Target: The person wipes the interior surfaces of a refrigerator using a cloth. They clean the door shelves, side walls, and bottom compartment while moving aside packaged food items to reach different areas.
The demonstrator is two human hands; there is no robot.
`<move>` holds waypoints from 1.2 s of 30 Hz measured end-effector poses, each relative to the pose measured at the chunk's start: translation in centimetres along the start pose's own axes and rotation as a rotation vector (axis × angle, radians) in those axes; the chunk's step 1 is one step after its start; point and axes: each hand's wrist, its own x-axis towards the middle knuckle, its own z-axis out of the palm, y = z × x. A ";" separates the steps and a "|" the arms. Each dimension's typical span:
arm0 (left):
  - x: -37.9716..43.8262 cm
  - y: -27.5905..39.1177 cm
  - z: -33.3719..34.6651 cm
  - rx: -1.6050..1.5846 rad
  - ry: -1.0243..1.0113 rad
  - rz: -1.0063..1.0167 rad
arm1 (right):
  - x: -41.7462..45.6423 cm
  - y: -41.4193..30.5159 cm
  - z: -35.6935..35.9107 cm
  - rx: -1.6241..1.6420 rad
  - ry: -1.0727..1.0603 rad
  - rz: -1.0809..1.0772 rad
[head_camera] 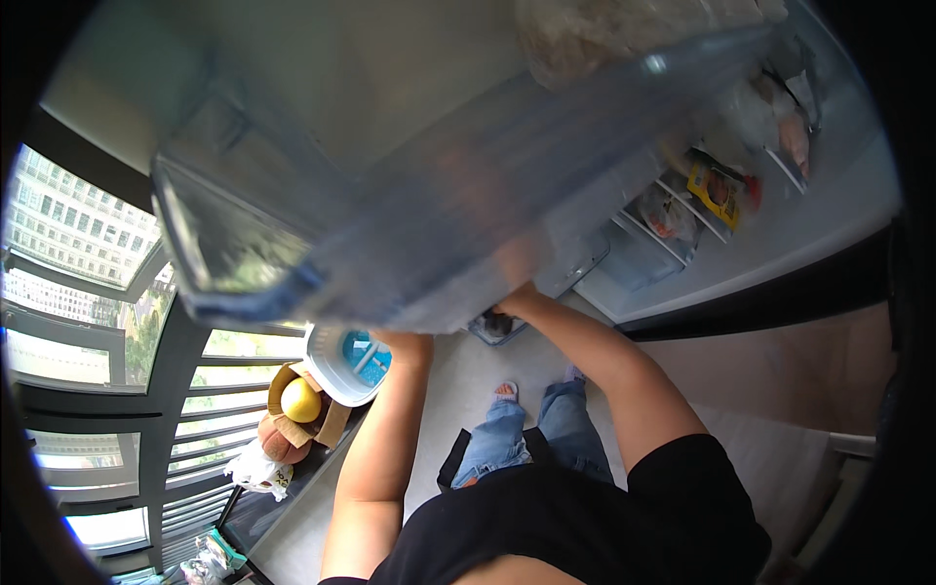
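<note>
A large clear plastic refrigerator drawer or shelf (pixel 409 241), blurred, spans the upper view close to the camera. My left hand (pixel 404 341) reaches up to its lower edge, and its fingers are hidden behind the plastic. My right hand (pixel 518 294) passes behind the same plastic, where only a blurred skin-coloured shape shows through. Whether either hand grips something cannot be seen. Under my right wrist, a lower clear drawer (pixel 521 335) holds a dark item (pixel 499 323). A bag of pale food (pixel 629 36) rests at the top of the plastic.
Door bins on the right hold a yellow packet (pixel 713 194) and a bagged item (pixel 667 213). At left stand a white-and-blue tub (pixel 319 365), a cardboard box (pixel 333 424) with a yellow round fruit (pixel 300 400), an orange-brown pumpkin-like item (pixel 281 441) and a white plastic bag (pixel 256 472), beside windows (pixel 80 292).
</note>
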 end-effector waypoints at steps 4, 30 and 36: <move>-0.7 -1.6 -0.8 0.084 -0.150 -0.015 | 0.7 4.8 -3.3 -0.196 -0.186 0.119; 2.2 2.4 0.4 -0.587 -0.088 -0.383 | -0.6 -6.8 -2.9 -0.023 -0.457 0.086; 2.0 1.8 0.2 -0.419 -0.080 -0.297 | -0.4 -1.5 -4.6 -0.195 -0.590 0.141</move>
